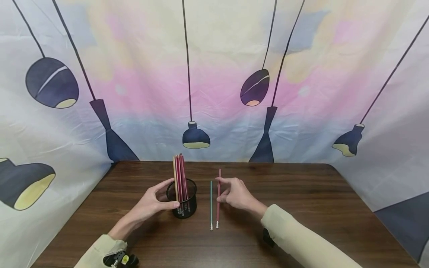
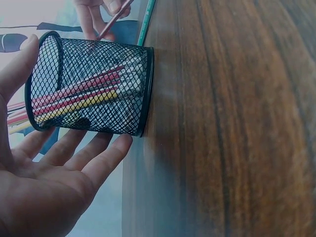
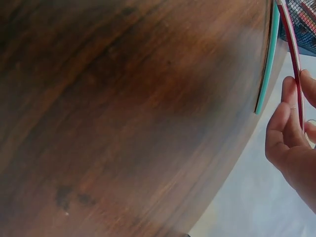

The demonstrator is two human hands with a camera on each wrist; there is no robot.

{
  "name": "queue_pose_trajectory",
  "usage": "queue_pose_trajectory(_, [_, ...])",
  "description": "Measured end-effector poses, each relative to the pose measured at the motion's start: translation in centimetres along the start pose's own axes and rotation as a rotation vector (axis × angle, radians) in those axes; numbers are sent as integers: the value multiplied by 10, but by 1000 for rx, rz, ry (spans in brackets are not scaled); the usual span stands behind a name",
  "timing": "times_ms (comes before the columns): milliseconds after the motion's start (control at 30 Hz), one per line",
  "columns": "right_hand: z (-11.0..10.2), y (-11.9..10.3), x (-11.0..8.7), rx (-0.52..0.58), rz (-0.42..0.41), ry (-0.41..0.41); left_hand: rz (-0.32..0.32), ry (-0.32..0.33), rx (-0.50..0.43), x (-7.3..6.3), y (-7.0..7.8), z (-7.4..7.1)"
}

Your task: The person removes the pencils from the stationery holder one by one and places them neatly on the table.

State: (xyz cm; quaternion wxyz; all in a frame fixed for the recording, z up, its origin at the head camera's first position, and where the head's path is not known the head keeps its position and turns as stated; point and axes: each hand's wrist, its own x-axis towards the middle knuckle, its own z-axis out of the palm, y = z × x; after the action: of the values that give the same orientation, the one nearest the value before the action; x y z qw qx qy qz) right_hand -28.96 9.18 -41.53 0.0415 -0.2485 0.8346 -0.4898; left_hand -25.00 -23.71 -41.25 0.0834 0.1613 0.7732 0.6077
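A person's left hand (image 1: 151, 203) curls around a black mesh cup (image 1: 189, 206) of pencils (image 1: 181, 176) on the table (image 1: 157, 245) before me; farther right, the right hand (image 1: 237, 193) pinches a red pencil (image 1: 218, 214) (a teal pencil (image 1: 211, 204) lies between).

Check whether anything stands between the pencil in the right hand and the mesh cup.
Yes: the teal pencil lies on the table between the red pencil and the mesh cup. It lies flat, so likely a minor obstacle; nothing else visible stands between them.
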Motion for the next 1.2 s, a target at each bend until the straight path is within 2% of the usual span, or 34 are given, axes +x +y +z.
queue_pose_trajectory(533, [4, 5, 3, 29, 51, -26, 0, 0, -9, -2, 2, 0])
queue_pose_trajectory(933, [4, 4, 8, -18, 68, -46, -13, 11, 21, -1, 1, 0])
queue_pose_trajectory(1200, [4, 4, 12, -64, 115, -50, -12, 10, 11, 1, -1, -1])
